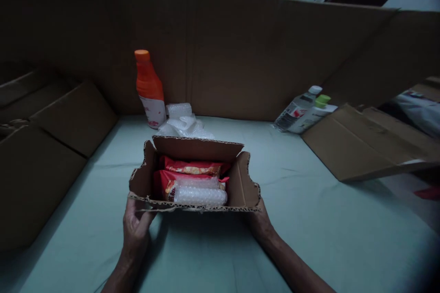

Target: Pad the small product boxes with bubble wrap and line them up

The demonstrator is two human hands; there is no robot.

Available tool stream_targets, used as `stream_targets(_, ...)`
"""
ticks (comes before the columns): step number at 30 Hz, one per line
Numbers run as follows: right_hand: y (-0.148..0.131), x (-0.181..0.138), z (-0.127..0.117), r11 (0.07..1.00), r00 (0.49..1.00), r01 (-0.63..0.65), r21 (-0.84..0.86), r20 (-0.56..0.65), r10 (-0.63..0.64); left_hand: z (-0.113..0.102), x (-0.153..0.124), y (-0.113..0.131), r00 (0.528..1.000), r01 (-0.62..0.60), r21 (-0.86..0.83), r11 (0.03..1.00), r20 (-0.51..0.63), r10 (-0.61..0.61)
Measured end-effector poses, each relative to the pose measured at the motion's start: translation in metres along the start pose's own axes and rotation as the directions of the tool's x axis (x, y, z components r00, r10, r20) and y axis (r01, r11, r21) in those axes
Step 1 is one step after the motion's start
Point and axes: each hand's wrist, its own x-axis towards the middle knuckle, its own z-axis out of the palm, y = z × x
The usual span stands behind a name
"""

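A small open cardboard box [245, 183] with ragged cut edges is held between my two hands, its opening tipped toward me. Inside lie red snack packets [192, 166], and in front of them a roll of bubble wrap [201, 195]. My left hand [135, 224] grips the box's near left corner, thumb along the front edge. On the near right corner, my right hand [259, 222] is closed around the side, with most of its fingers hidden behind the cardboard.
Behind the box are loose bubble wrap [185, 123] and an orange-capped bottle [149, 89]. A clear bottle [299, 107] and a green-capped white bottle [311, 114] lean at right. Larger cardboard boxes [58, 146] flank the pale green cloth [309, 229]; a tall cardboard wall [240, 55] stands behind.
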Motion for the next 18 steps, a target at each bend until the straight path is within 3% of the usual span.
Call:
stream_targets(3, -0.009, -0.007, -0.002, 0.986, 0.992, -0.108, 0.126, 0.079, 0.099, 0.001, 0.0, -0.001, 0.991, 0.018, -0.027, 0.999, 0.131, -0.014)
stream_targets(5, -0.012, -0.013, -0.002, 0.979, 0.981, -0.164, 0.123, 0.128, 0.148, 0.005, -0.001, -0.001, 0.987, 0.008, -0.037, 0.999, 0.161, -0.002)
stream_targets(8, -0.011, -0.022, 0.001, 0.98, 0.982, -0.183, 0.076, 0.057, 0.179, 0.012, -0.005, 0.004, 0.99, -0.007, -0.075, 0.997, 0.138, 0.017)
stream_targets(15, -0.001, -0.034, -0.005, 0.996, 0.994, -0.088, 0.028, -0.066, 0.09, 0.017, -0.02, 0.013, 0.976, -0.022, -0.113, 0.993, 0.212, 0.045)
stream_targets(18, 0.002, -0.04, -0.009, 0.985, 0.98, -0.174, -0.003, -0.099, 0.173, 0.014, -0.029, 0.009, 0.972, -0.013, -0.145, 0.989, 0.231, 0.046)
